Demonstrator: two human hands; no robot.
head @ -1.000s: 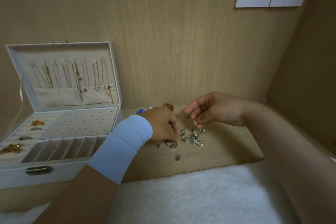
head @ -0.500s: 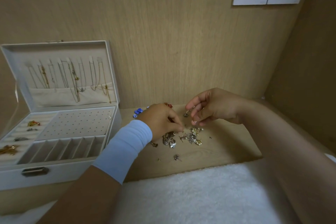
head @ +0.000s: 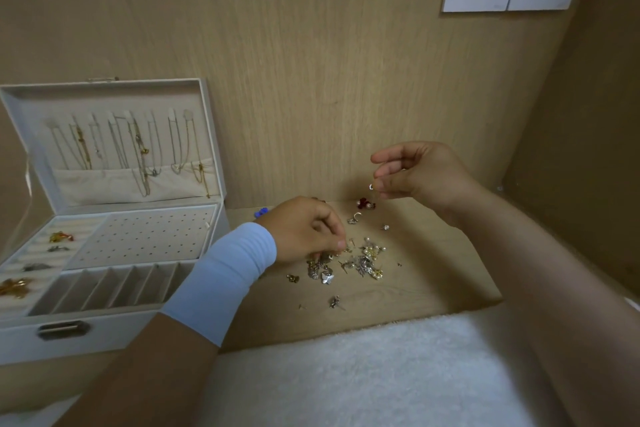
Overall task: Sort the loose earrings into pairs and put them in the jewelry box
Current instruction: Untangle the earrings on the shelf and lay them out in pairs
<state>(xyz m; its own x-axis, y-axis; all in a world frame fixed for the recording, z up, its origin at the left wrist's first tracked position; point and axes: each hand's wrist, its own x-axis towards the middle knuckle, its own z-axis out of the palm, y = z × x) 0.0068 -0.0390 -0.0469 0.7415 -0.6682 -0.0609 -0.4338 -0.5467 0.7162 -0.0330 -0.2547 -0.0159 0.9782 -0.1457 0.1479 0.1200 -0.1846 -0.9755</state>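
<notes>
desk [head: 433, 274]: earring pile [head: 362, 262] at centre | left hand [head: 304, 230]: fingertips curled down on pile's 9 o'clock edge, grip unclear | right hand [head: 419, 173]: raised at pile's 1 o'clock, pinching small earring [head: 371, 186] | jewelry box [head: 104, 333]: lid open, 9 o'clock of pile | red earring [head: 363, 203]: 12 o'clock of pile | white towel [head: 346, 374]: 6 o'clock

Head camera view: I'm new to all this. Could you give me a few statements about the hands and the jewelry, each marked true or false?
1. The jewelry box stands open, with necklaces hanging in its lid. True.
2. The right hand holds nothing. False: it pinches a small silver earring above the table.
3. The left hand reaches into the jewelry box. False: its curled fingers are at the pile of earrings on the wooden table.
4. A red earring lies beyond the pile, apart from it. True.
</notes>
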